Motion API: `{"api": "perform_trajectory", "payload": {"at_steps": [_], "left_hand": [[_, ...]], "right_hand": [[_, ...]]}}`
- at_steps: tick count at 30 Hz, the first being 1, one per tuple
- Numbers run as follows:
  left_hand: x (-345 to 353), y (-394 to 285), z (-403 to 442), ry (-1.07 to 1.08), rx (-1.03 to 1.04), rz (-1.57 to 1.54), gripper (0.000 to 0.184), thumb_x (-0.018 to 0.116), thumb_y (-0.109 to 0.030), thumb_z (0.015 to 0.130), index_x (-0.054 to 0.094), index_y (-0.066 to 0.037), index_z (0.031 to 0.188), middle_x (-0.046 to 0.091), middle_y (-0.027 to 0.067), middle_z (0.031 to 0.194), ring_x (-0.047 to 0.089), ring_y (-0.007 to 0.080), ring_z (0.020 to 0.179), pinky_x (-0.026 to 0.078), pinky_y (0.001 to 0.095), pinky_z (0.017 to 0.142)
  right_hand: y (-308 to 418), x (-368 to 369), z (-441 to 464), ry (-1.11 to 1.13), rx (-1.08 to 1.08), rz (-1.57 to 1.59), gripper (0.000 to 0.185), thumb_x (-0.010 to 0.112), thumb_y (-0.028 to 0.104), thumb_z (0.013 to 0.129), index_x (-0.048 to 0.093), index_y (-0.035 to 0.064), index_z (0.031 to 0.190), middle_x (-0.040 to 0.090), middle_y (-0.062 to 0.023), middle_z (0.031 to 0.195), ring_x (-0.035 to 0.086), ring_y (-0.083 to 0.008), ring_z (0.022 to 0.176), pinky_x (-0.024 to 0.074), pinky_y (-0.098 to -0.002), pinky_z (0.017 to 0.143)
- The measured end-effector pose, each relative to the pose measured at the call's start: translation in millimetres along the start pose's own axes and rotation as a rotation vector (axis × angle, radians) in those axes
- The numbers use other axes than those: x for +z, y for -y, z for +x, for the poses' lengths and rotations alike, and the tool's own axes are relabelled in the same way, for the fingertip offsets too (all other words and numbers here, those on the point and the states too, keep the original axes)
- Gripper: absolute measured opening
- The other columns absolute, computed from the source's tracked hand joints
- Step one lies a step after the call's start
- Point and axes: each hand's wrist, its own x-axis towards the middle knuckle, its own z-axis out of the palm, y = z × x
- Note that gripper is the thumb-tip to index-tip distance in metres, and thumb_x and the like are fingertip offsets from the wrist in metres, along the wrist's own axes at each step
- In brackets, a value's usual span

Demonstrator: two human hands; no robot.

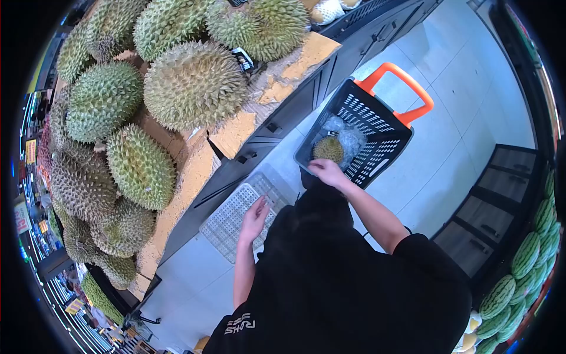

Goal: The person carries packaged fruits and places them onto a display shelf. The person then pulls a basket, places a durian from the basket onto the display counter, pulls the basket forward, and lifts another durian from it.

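My right hand (328,171) is at the near rim of a dark shopping basket (386,154) with an orange handle (421,87). Its fingers are curled together, and I cannot make out what, if anything, is between them. Just beyond them, inside the basket, a small durian (328,150) lies beside clear crumpled plastic (352,140). My left hand (254,219) hangs with fingers loosely apart and nothing in them. Below it, on the floor, is a pale plastic grid crate (227,215).
Several large spiky durians (194,85) are piled on a display stand (236,133) with a worn yellowish edge, to the left. Dark cabinets (477,218) and several watermelons (498,295) line the right side. The floor (454,127) is pale tile.
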Motion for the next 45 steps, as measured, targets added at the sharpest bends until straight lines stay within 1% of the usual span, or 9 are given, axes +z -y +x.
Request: {"api": "perform_trajectory", "payload": {"at_steps": [5,8,11,19,27,29,34,41,45], "left_hand": [[-3.5,102.4,-51.7,-0.296,-0.409,-0.422,0.049,0.053,-0.029,0.094,0.044,-0.001,0.133,0.060,0.0167,0.116,0.061,0.0252,0.102,0.046,0.0375,0.088],[7.6,171.6,-102.2,-0.531,-0.505,-0.652,0.048,0.048,-0.030,0.095,0.039,-0.002,0.134,0.056,0.0197,0.121,0.060,0.0300,0.104,0.047,0.0432,0.089],[44.0,215.3,-150.4,-0.665,-0.580,-0.780,0.049,0.047,-0.031,0.095,0.038,-0.003,0.135,0.056,0.0206,0.121,0.060,0.0310,0.105,0.047,0.0444,0.089],[161.6,230.0,-217.1,-0.423,-0.781,-0.780,0.053,0.050,-0.030,0.093,0.037,0.000,0.136,0.057,0.0202,0.120,0.062,0.0297,0.100,0.050,0.0415,0.082],[186.3,191.7,-199.4,-0.489,-0.567,-0.836,0.054,0.051,-0.033,0.093,0.040,0.001,0.133,0.058,0.0193,0.118,0.062,0.0285,0.102,0.049,0.0406,0.084],[196.9,175.2,-198.8,-0.517,-0.529,-0.841,0.053,0.051,-0.033,0.093,0.041,0.000,0.132,0.059,0.0190,0.117,0.062,0.0284,0.102,0.049,0.0403,0.084],[257.2,148.8,-196.2,-0.544,-0.599,-0.813,0.047,0.052,-0.034,0.093,0.047,-0.001,0.127,0.063,0.0147,0.109,0.064,0.0232,0.095,0.050,0.0366,0.078],[396.0,67.2,-195.6,-0.663,-0.645,-0.845,0.047,0.054,-0.036,0.092,0.050,-0.003,0.125,0.063,0.0115,0.107,0.064,0.0200,0.090,0.050,0.0344,0.074],[459.4,6.6,-210.5,-0.585,-0.637,-0.739,0.048,0.055,-0.032,0.091,0.049,-0.003,0.129,0.062,0.0107,0.108,0.064,0.0190,0.089,0.048,0.0327,0.074]], "right_hand": [[-153.0,-47.5,-52.3,-0.192,0.503,-0.227,0.041,0.062,0.037,0.078,0.069,0.0022,0.100,0.068,-0.0182,0.092,0.066,-0.0324,0.088,0.0501,-0.0384,0.081],[-185.8,-69.9,-106.0,-0.163,0.664,-0.308,0.031,0.061,0.030,0.083,0.067,0.0026,0.097,0.065,-0.0074,0.081,0.064,-0.0164,0.076,0.0513,-0.0330,0.063],[-188.1,-81.1,-145.7,-0.202,0.657,-0.156,0.033,0.059,0.030,0.084,0.065,0.0045,0.104,0.065,-0.0072,0.086,0.064,-0.0171,0.079,0.0511,-0.0336,0.064],[-163.6,-127.1,-185.6,-0.334,0.471,-0.036,0.035,0.059,0.030,0.086,0.061,0.0069,0.112,0.063,-0.0048,0.092,0.063,-0.0166,0.082,0.0480,-0.0315,0.065],[-90.1,-234.1,-133.6,-0.518,0.034,-0.214,0.039,0.058,0.028,0.088,0.058,0.0021,0.118,0.063,-0.0044,0.089,0.062,-0.0148,0.085,0.0461,-0.0290,0.066],[-76.4,-272.8,-105.5,-0.635,-0.182,-0.325,0.044,0.061,0.026,0.086,0.057,-0.0036,0.119,0.066,-0.0178,0.102,0.064,-0.0240,0.095,0.0483,-0.0328,0.082],[17.4,-330.8,-85.6,-0.704,-0.444,-0.524,0.045,0.058,0.027,0.088,0.055,-0.0024,0.121,0.061,-0.0202,0.114,0.057,-0.0323,0.109,0.0438,-0.0379,0.093],[29.0,-417.8,5.0,-0.612,-0.644,-1.099,0.052,0.060,0.024,0.086,0.046,0.0028,0.131,0.055,-0.0211,0.120,0.053,-0.0355,0.112,0.0430,-0.0416,0.093],[31.7,-432.7,33.3,-0.314,-0.524,-0.994,0.060,0.063,0.025,0.084,0.041,0.0039,0.135,0.060,-0.0234,0.109,0.058,-0.0391,0.101,0.0473,-0.0433,0.086]]}}
